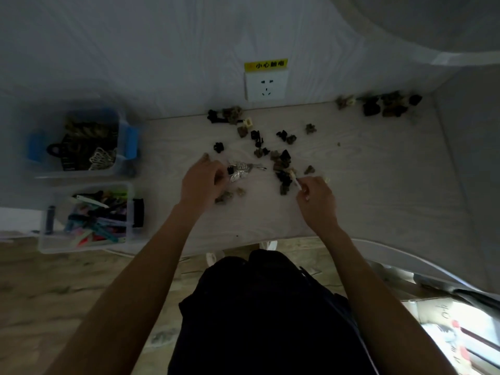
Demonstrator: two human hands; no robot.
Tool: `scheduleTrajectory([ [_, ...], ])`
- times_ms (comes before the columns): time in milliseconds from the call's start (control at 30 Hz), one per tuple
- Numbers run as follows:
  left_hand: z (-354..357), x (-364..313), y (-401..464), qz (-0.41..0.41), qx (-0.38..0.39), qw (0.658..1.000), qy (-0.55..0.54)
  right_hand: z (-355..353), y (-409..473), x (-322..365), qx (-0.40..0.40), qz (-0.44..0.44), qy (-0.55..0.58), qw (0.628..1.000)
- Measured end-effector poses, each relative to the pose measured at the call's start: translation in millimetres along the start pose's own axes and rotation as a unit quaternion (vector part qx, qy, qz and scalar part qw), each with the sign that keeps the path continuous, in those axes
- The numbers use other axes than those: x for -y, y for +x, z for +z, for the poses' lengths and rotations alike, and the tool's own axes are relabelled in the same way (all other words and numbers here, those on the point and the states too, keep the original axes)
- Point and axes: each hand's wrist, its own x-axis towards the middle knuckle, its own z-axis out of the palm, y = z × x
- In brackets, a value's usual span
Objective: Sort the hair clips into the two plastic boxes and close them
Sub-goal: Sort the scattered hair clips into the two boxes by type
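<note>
Several small dark and tan claw clips (281, 161) lie scattered over the pale table (378, 185). My left hand (201, 180) grips a bunch of silver metal clips (242, 170) at the table's middle. My right hand (315, 197) pinches a thin pale clip (296, 182) beside the dark pile. At the left stand two clear plastic boxes, both open: the far box (81, 142), with blue latches, holds large dark and silver clips; the near box (86, 215) holds colourful long clips.
A wall socket (266, 85) with a yellow label sits on the wall behind the table. More claw clips (384, 104) are heaped at the far right corner and near the socket (230, 115). My dark-clothed lap is below the table's front edge.
</note>
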Motion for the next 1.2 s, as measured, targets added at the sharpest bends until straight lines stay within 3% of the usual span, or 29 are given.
scheduleTrajectory([
  [100,-8,-4,-11,-0.015,-0.028,0.998,-0.053,1,6,-3,0.004,-0.009,-0.010,1.000],
  [233,-6,0,-13,-0.033,-0.037,0.999,0.005,-1,12,-10,0.011,-0.028,-0.047,0.998],
  [433,-7,-30,1,0.002,-0.058,0.998,-0.003,-31,27,-31,-0.095,0.059,-0.043,0.993],
  [533,7,-60,15,0.088,-0.025,0.996,-0.017,-32,35,-40,-0.034,0.092,-0.020,0.995],
  [600,21,-77,25,0.143,0.026,0.989,0.002,-23,36,-35,0.015,0.055,-0.010,0.998],
  [700,41,-94,30,0.163,0.083,0.982,0.054,-9,33,-19,0.059,0.018,0.004,0.998],
  [833,51,-93,32,0.153,0.095,0.980,0.089,-9,32,-20,0.044,0.027,0.042,0.998],
  [1067,35,-76,25,0.133,0.054,0.987,0.078,-29,32,-14,0.019,0.025,0.077,0.996],
  [1200,7,-43,-7,0.126,-0.058,0.990,0.024,-20,26,41,0.043,-0.042,0.111,0.992],
])
